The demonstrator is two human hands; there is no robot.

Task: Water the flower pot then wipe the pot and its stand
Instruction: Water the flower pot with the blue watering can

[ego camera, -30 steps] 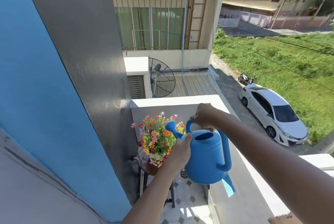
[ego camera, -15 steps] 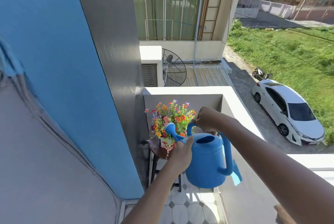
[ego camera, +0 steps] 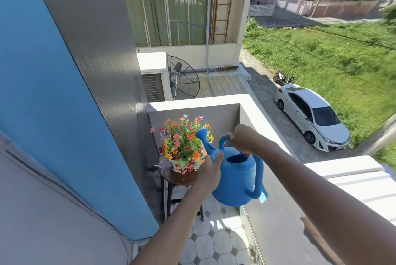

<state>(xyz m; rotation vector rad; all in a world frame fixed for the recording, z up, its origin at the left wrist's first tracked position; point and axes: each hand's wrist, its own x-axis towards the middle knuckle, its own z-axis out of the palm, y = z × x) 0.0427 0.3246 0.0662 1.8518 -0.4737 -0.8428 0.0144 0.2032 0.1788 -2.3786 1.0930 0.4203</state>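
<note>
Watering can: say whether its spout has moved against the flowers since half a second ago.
Yes. The watering can spout head rose from the flowers' middle toward their upper right.

watering can (ego camera: 234, 181): solid blue | flowers (ego camera: 182, 142): orange, red, pink, purple, yellow among green leaves | stand (ego camera: 182, 178): dark brown top, black legs | floor (ego camera: 216, 241): white octagon tiles with small grey diamonds | wall (ego camera: 49, 85): bright blue beside grey | parapet (ego camera: 214, 101): white top | car (ego camera: 312, 114): white

Smooth blue plastic watering can (ego camera: 234, 181)
</note>
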